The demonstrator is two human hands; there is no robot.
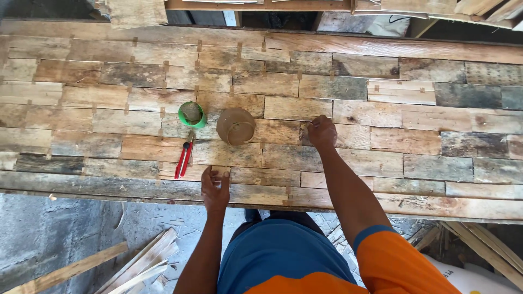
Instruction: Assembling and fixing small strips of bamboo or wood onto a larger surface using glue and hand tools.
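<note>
A long panel (381,141) of mismatched reclaimed wood planks lies across in front of me. My left hand (214,189) rests flat on the planks near the panel's front edge, fingers spread, holding nothing. My right hand (322,132) is farther in, fingers curled and pressed on a plank joint; whether it pinches something small I cannot tell. Between the hands sits a brown roll of tape (236,126). A green cup (192,114) stands to its left, and red-handled pliers (183,158) lie just left of my left hand.
Small wooden pegs or tape strips mark many plank joints. Below the panel's edge is a concrete floor (49,234) with loose wood slats (141,261) at the left and more slats at the right. Stacked boards (136,12) lie beyond the far edge.
</note>
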